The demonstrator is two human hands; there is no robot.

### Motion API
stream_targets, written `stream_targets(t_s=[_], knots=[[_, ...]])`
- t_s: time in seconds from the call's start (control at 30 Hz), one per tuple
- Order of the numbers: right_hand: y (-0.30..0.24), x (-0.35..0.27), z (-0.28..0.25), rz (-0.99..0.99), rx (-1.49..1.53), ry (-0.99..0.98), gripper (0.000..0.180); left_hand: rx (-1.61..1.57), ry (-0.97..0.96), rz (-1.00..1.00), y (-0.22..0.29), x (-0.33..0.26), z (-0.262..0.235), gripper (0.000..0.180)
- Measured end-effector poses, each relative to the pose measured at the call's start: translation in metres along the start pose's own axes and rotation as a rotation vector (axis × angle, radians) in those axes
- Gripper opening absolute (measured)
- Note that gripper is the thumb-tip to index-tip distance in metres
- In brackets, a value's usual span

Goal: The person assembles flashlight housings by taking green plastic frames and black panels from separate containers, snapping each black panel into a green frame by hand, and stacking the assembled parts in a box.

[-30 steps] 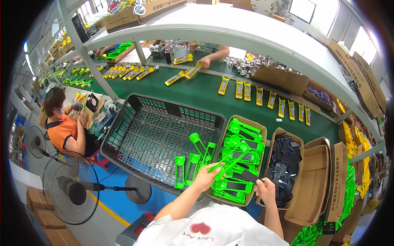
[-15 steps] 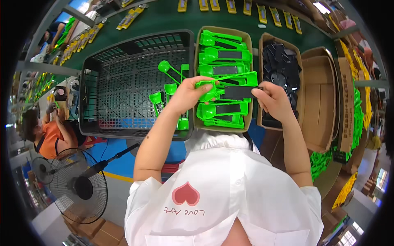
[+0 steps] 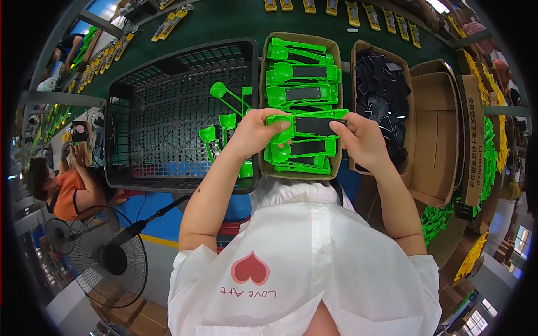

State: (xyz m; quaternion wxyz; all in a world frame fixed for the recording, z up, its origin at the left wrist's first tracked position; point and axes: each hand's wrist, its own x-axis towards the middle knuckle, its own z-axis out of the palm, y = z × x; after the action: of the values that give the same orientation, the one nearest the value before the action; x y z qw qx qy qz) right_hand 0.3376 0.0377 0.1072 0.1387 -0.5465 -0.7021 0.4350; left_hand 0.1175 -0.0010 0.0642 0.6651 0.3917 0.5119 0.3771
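Over the narrow carton, both hands work on one bright green plastic frame with a rounded, cup-like end. My left hand [image 3: 255, 135] is closed on that end of the green plastic frame [image 3: 284, 133]. A flat black rectangular panel [image 3: 311, 126] lies along the middle of the frame. My right hand [image 3: 364, 141] is closed at the panel's right end, its thumb pressed on top of the panel. The fingers underneath are partly hidden. Beneath the hands, the carton [image 3: 263, 61] holds several similar green frames with black panels in them.
A black plastic crate [image 3: 255, 84] at left holds several loose green frames. Right of the carton, a cardboard box [image 3: 355, 61] is filled with black panels, beside another cardboard box [image 3: 434, 134]. Yellow-packed items [image 3: 352, 14] line the green table's far side. A fan [image 3: 115, 259] stands lower left.
My right hand has moved left, and the black panel has shifted left and now sits further into the green frame. My left hand still grips the rounded end.
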Motion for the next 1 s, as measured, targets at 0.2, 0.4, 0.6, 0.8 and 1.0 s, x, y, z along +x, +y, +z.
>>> stream_targets(t_s=[0.2,0.4,0.6,0.8,1.0], knots=[[0.014,0.018,0.006,-0.056,-0.063,0.036,0.026,-0.132,-0.032,0.02,-0.006,0.008,0.0,0.019],[0.021,0.024,0.009,-0.041,-0.325,0.072,0.034,-0.103,0.025,0.02,-0.015,0.01,0.008,0.018],[0.029,0.007,0.023,0.028,-0.543,0.24,0.039,0.074,0.068,0.132,-0.049,0.005,0.017,0.018],[0.048,0.006,0.014,0.138,0.083,0.021,0.038,0.172,-0.029,0.181,-0.04,-0.001,0.013,0.017],[0.048,0.0,0.013,0.049,-0.082,0.136,0.034,0.043,-0.074,0.053,-0.041,0.003,0.02,0.012]])
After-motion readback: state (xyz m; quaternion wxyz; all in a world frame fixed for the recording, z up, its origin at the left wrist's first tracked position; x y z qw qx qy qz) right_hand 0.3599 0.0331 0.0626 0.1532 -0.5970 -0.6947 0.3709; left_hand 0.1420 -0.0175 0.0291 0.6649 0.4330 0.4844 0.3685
